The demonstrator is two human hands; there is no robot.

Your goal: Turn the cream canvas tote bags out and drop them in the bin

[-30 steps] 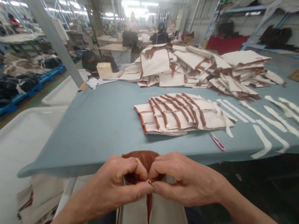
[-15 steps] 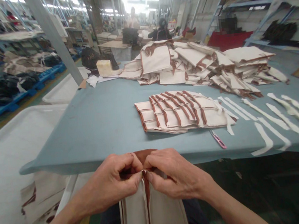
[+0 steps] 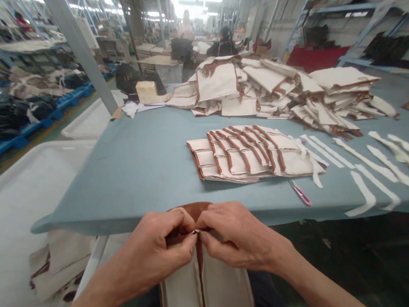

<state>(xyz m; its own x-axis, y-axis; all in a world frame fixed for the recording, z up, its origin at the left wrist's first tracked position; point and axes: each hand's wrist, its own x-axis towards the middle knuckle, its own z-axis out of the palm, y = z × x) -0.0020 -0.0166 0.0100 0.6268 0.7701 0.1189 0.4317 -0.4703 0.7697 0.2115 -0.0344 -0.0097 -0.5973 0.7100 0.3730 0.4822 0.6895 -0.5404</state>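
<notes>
A cream canvas bag (image 3: 220, 294) with brown trim lies on my lap, below the front edge of the blue-grey table (image 3: 143, 165). My left hand (image 3: 152, 250) and my right hand (image 3: 238, 238) meet at the bag's brown top edge. Both are closed in a pinch on the trim, thumbs and forefingers almost touching at a small shiny metal piece (image 3: 196, 232). The brown seam runs straight down the bag between my wrists.
A fanned stack of finished cream bags (image 3: 252, 155) lies mid-table, with a larger heap (image 3: 278, 91) behind it. White fabric strips (image 3: 373, 173) and a pink tool (image 3: 300, 194) lie at the right. White bins (image 3: 14, 204) stand left. People work far behind.
My hands have risen slightly with the bag's top edge and pinched closer together. The view has shifted a little; the table's things have not moved.
</notes>
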